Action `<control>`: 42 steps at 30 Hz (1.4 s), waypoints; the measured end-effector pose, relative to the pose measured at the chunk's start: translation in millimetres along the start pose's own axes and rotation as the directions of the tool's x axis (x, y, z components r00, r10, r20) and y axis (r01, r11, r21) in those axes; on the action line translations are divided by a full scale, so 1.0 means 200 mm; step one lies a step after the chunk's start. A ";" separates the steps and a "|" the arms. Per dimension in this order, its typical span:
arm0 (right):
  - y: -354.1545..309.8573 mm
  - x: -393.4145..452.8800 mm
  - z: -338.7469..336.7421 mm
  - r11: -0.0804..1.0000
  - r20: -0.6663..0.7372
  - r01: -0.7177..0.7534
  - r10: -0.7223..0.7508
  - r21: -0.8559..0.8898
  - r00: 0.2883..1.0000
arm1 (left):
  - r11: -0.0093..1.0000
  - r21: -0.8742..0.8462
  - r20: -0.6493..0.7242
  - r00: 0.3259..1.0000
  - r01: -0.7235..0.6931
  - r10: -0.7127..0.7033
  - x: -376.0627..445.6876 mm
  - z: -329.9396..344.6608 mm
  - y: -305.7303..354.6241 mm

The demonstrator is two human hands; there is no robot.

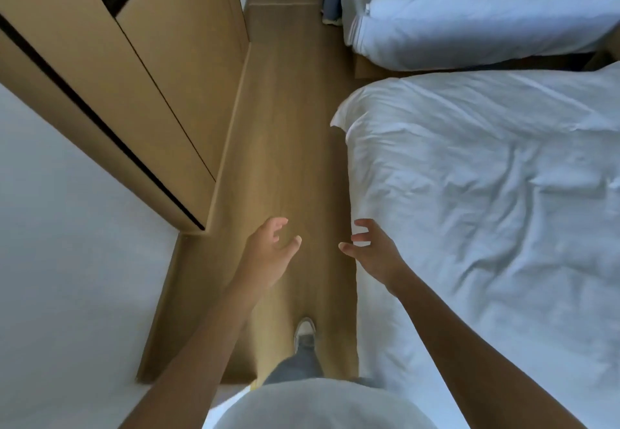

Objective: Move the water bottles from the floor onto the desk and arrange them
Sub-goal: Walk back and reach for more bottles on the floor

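Wooden floor (pixel 285 160) lay under us; our left hand (pixel 268 254) and right hand (pixel 372 250) hung apart, fingers loosely spread, gripping nothing.

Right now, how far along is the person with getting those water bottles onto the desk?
Nothing visibly done: no bottle or desk shows in this view. In hand: nothing, the left hand and right hand are both open and empty, held out over the wooden floor between the cabinet and the bed. Left: seemingly all the carrying and arranging.
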State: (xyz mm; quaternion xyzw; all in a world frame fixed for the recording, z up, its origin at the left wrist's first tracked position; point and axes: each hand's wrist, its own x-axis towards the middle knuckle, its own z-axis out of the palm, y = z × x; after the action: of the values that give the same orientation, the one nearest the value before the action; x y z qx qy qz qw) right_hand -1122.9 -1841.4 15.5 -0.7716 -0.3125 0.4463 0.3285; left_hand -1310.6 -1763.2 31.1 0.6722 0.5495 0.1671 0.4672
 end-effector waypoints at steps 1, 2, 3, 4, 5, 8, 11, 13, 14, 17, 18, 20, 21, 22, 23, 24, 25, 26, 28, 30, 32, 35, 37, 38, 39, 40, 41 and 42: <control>-0.07 0.10 0.00 1.000 -0.003 0.002 -0.002 0.011 1.000 | 1.000 0.019 0.007 1.000 -0.019 0.019 0.12 -0.04 0.04; -0.14 0.19 -0.01 1.000 -0.005 0.007 -0.007 0.018 1.000 | 0.999 0.035 0.010 0.999 -0.034 0.034 0.23 -0.08 0.07; -0.20 0.29 -0.02 1.000 -0.007 0.009 -0.009 0.022 1.000 | 0.998 0.045 0.008 0.999 -0.039 0.038 0.35 -0.11 0.11; -0.25 0.37 -0.04 1.000 -0.007 0.008 -0.008 0.026 1.000 | 0.998 0.052 0.008 0.999 -0.035 0.035 0.45 -0.14 0.14; -0.30 0.46 -0.05 1.000 -0.007 0.010 -0.009 0.029 1.000 | 0.998 0.059 0.009 0.999 -0.036 0.036 0.55 -0.15 0.17; -0.42 0.74 -0.11 1.000 -0.022 0.011 -0.011 0.015 1.000 | 0.996 0.076 0.032 0.998 -0.049 0.047 0.87 -0.16 0.26; -0.52 1.04 -0.19 1.000 -0.033 -0.010 0.011 0.030 0.999 | 0.998 0.053 0.065 0.997 -0.041 0.037 1.21 -0.11 0.36; -0.60 1.27 -0.27 0.999 -0.038 -0.014 0.015 0.038 0.999 | 0.997 0.057 0.074 0.996 -0.047 0.043 1.47 -0.08 0.45; -0.64 1.39 -0.31 0.999 -0.046 -0.011 0.013 0.042 0.999 | 0.997 0.057 0.075 0.996 -0.054 0.050 1.60 -0.06 0.50; -0.80 1.71 -0.47 0.998 -0.069 0.008 -0.004 0.055 0.998 | 0.995 0.069 0.085 0.994 -0.070 0.064 1.95 -0.02 0.65; -0.86 1.81 -0.52 0.998 -0.078 0.013 -0.008 0.063 0.997 | 0.997 0.058 0.088 0.995 -0.058 0.053 2.05 -0.01 0.71; -0.96 1.99 -0.62 0.997 -0.093 0.043 -0.037 0.068 0.995 | 0.997 0.034 0.107 0.992 -0.065 0.061 2.25 0.02 0.81; -1.02 2.08 -0.67 0.996 -0.091 0.053 -0.047 0.066 0.995 | 0.997 0.028 0.112 0.991 -0.070 0.066 2.36 0.03 0.86; -1.06 2.17 -0.71 0.996 -0.094 0.056 -0.050 0.063 0.994 | 0.997 0.022 0.109 0.992 -0.072 0.069 2.46 0.04 0.90; -1.10 2.26 -0.76 0.997 -0.099 0.055 -0.049 0.058 0.994 | 0.997 0.017 0.108 0.992 -0.069 0.067 2.56 0.05 0.95; -1.14 2.34 -0.80 0.997 -0.108 0.054 -0.048 0.054 0.993 | 0.998 0.013 0.110 0.992 -0.065 0.064 2.65 0.06 0.98; -1.18 2.42 -0.83 0.997 -0.119 0.059 -0.053 0.050 0.991 | 0.997 0.012 0.113 0.991 -0.070 0.068 2.74 0.07 1.01; -1.21 2.51 -0.86 0.997 -0.129 0.061 -0.055 0.045 0.990 | 0.997 0.016 0.116 0.990 -0.079 0.077 2.84 0.08 1.05; -1.28 2.69 -0.93 0.998 -0.142 0.045 -0.038 0.046 0.989 | 0.996 0.019 0.130 0.988 -0.086 0.083 3.05 0.09 1.11; -1.34 2.88 -0.97 0.998 -0.156 0.027 -0.019 0.054 0.988 | 0.994 0.027 0.156 0.983 -0.107 0.101 3.26 0.10 1.16; -1.41 3.08 -1.01 0.998 -0.182 0.014 -0.003 0.058 0.983 | 0.989 0.043 0.180 0.975 -0.138 0.129 3.50 0.09 1.22; -1.54 3.38 -1.07 0.996 -0.227 0.002 0.020 0.093 0.974 | 0.985 0.052 0.224 0.963 -0.167 0.152 3.86 0.06 1.33; -1.63 3.55 -1.11 0.992 -0.258 -0.030 0.062 0.126 0.964 | 0.981 0.074 0.265 0.952 -0.177 0.151 4.10 0.03 1.41; -1.67 3.63 -1.13 0.988 -0.271 -0.041 0.080 0.149 0.959 | 0.979 0.086 0.284 0.947 -0.183 0.152 4.20 0.01 1.45; -1.71 3.70 -1.15 0.984 -0.284 -0.045 0.093 0.171 0.954 | 0.976 0.095 0.302 0.940 -0.195 0.158 4.31 -0.01 1.49; -1.74 3.78 -1.17 0.980 -0.297 -0.049 0.105 0.190 0.949 | 0.973 0.103 0.317 0.934 -0.208 0.166 4.42 -0.02 1.54; -1.77 3.85 -1.20 0.975 -0.306 -0.058 0.123 0.212 0.944 | 0.970 0.110 0.328 0.929 -0.217 0.170 4.52 -0.02 1.59; -1.79 3.92 -1.22 0.969 -0.312 -0.071 0.144 0.235 0.939 | 0.969 0.114 0.339 0.925 -0.220 0.170 4.62 -0.01 1.63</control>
State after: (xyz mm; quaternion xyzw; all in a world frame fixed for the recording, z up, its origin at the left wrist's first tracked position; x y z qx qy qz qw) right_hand -653.4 -1078.5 12.3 -0.8097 -0.1594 0.3614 0.4340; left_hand -807.7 -922.8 31.0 0.7752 0.4056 0.0573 0.4809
